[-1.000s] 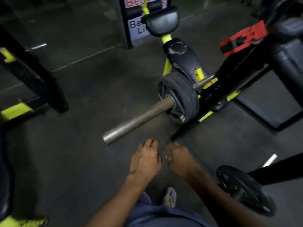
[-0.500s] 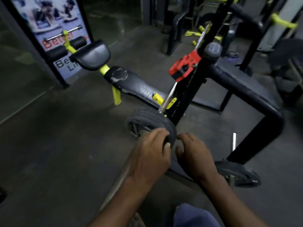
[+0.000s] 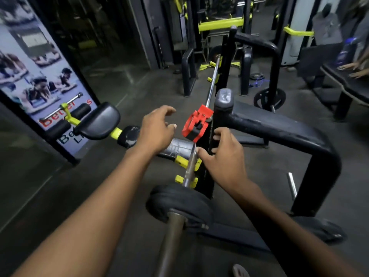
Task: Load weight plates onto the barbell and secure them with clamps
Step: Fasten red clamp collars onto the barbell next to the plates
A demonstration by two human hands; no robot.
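A steel barbell (image 3: pixel 189 168) runs away from me across a black bench rack. A black weight plate (image 3: pixel 179 204) sits on its near sleeve (image 3: pixel 171 242). A red clamp (image 3: pixel 196 123) is on the bar beyond the plate, close to the rack upright (image 3: pixel 222 108). My left hand (image 3: pixel 157 129) hovers just left of the clamp, fingers spread and empty. My right hand (image 3: pixel 223 154) is just below and right of the clamp, fingers apart, thumb near the bar, fingertips by the upright.
A black rack frame (image 3: pixel 295 136) wraps around on the right. A padded yellow-and-black bench (image 3: pixel 99 122) stands at left before a poster (image 3: pixel 40 76). Another plate (image 3: pixel 269 99) leans on the floor behind, and one (image 3: pixel 319 228) lies at right. A person's hands (image 3: pixel 351 69) rest on a bench far right.
My view has risen from the floor and sleeve end to the rack. Both hands have moved forward along the bar, past the loaded plate, up to the red clamp.
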